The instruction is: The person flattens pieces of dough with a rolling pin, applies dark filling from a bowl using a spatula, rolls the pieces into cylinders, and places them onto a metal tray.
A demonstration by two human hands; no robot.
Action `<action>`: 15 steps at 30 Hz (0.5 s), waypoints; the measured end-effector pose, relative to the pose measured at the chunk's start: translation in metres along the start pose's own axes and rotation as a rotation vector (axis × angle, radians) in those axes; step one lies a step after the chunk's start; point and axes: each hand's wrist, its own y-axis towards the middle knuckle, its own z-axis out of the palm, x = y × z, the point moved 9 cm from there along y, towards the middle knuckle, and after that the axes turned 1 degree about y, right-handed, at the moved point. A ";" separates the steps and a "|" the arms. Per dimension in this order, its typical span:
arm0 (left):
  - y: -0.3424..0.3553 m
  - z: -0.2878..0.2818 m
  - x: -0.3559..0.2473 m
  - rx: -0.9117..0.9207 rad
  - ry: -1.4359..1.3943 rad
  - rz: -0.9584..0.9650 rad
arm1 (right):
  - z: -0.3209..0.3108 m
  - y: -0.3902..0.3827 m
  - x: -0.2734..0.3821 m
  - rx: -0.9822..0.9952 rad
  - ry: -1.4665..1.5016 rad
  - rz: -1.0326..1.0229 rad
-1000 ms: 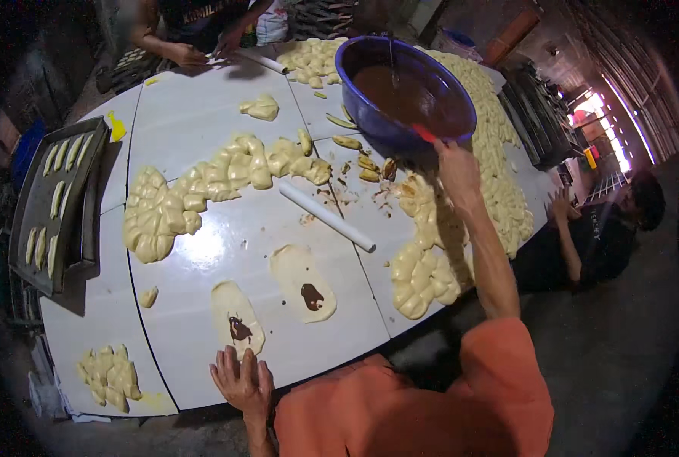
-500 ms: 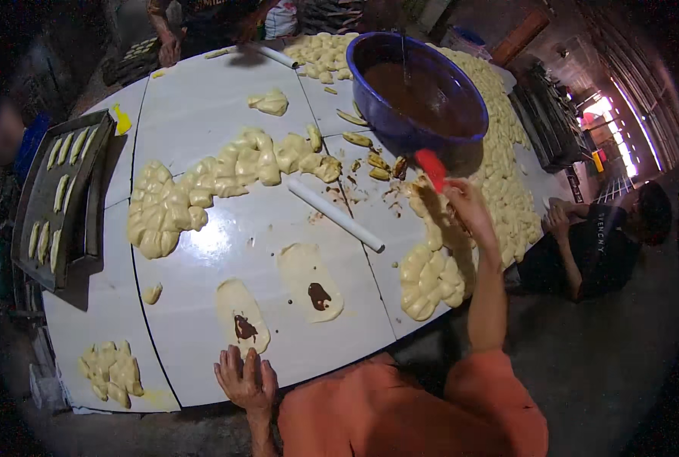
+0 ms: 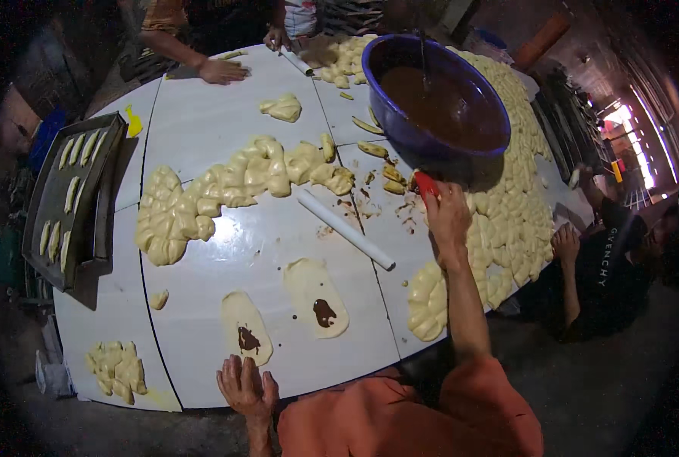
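My left hand [image 3: 248, 387] lies on the table with its fingers apart, at the near end of a flattened dough strip [image 3: 239, 311] topped with dark brown filling [image 3: 248, 339]. Beside it is a second flat dough strip [image 3: 303, 280] with another brown dab [image 3: 324, 313]. My right hand [image 3: 450, 221] grips a small red tool [image 3: 426, 185]; its exact kind is hard to make out. The tool's tip is close to peeled banana pieces [image 3: 393, 174] amid brown smears. Left of my right forearm lies a white rolling pipe [image 3: 347, 230].
A purple basin [image 3: 389, 126] holding brown liquid stands at the far right. Dough pieces [image 3: 507, 228] cover the right side; a dough row [image 3: 233, 175] lies mid-table. A baking tray [image 3: 38, 198] with filled strips is at left. Other people's hands [image 3: 222, 71] [image 3: 565, 245] rest at the table.
My right hand has brought the red tool left and down, closer to the banana pieces. A person's hand across the table has come onto the tabletop. My left hand stays in place.
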 end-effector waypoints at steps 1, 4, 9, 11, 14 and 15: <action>0.000 -0.001 0.000 0.004 0.001 -0.004 | 0.010 0.008 0.011 0.070 0.131 0.035; 0.000 0.000 0.002 0.023 0.005 -0.007 | 0.062 0.038 0.021 0.219 0.219 -0.031; -0.001 -0.004 0.001 0.034 0.028 -0.036 | 0.095 0.068 0.036 0.526 0.067 -0.092; 0.001 -0.004 -0.001 0.033 0.020 -0.036 | 0.095 0.068 0.035 0.592 0.124 -0.126; -0.002 -0.002 0.005 -0.026 0.025 -0.049 | 0.098 0.068 0.021 0.667 0.243 -0.058; -0.004 -0.002 0.006 -0.018 0.026 -0.057 | 0.100 0.066 0.013 0.662 0.314 -0.042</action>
